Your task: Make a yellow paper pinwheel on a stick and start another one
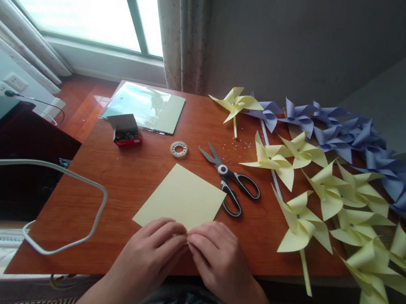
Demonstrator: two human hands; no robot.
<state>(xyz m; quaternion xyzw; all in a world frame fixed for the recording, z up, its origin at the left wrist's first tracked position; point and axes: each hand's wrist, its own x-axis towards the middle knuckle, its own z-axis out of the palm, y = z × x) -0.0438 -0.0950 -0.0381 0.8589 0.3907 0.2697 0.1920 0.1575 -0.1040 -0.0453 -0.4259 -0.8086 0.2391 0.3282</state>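
A pale yellow sheet of paper (185, 196) lies at an angle near the front of the wooden table, its near corner hidden by my fingers. At that corner my left hand (154, 251) is closed, thumb and fingers pinching the paper's edge. My right hand (218, 254) pinches the same edge, its fingertips meeting those of the left. Black-handled scissors (223, 170) rest with parted blades just beyond the sheet's right side. A roll of clear tape (179, 149) lies flat behind the paper.
Finished yellow pinwheels (299, 219) and purple pinwheels (333, 136) crowd the table's right side. At the back left are an opened small red box (127, 133) and a plastic-sleeved paper pack (144, 105). A white cable (103, 197) loops over the left edge.
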